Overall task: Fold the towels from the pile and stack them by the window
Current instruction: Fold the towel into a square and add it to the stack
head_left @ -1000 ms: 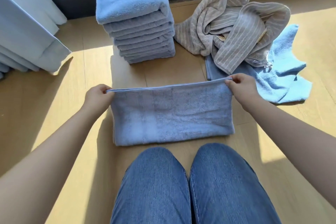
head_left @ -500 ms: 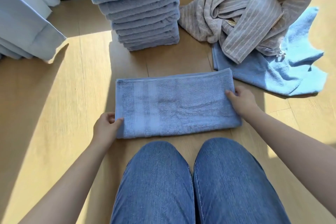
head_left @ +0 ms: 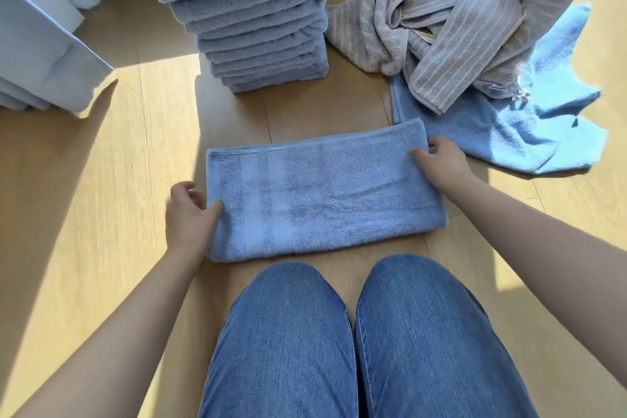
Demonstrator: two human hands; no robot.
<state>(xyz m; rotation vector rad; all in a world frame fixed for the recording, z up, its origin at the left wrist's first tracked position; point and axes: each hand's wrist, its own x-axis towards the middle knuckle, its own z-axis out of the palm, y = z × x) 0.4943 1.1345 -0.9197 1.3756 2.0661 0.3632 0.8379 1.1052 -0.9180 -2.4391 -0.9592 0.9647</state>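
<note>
Sunlit wooden floor [head_left: 101, 180] fills the view, with a pale curtain [head_left: 40, 44] at far left. Beyond the jeans-clad knees [head_left: 288, 316], a tall stack of folded blue towels [head_left: 251, 20] stands beside the loose pile [head_left: 458, 27] of beige and light-blue ones. A blue towel [head_left: 322, 197] folded into a strip lies flat just before the knees. The left hand [head_left: 190, 217] pinches its left end, and the right hand [head_left: 441, 163] pinches its far right corner.

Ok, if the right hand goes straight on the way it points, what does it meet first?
The towel it grips: the right hand points up-left across its far corner. Past that, bare floor, then probably the base of the stack, though depth is unclear.
</note>
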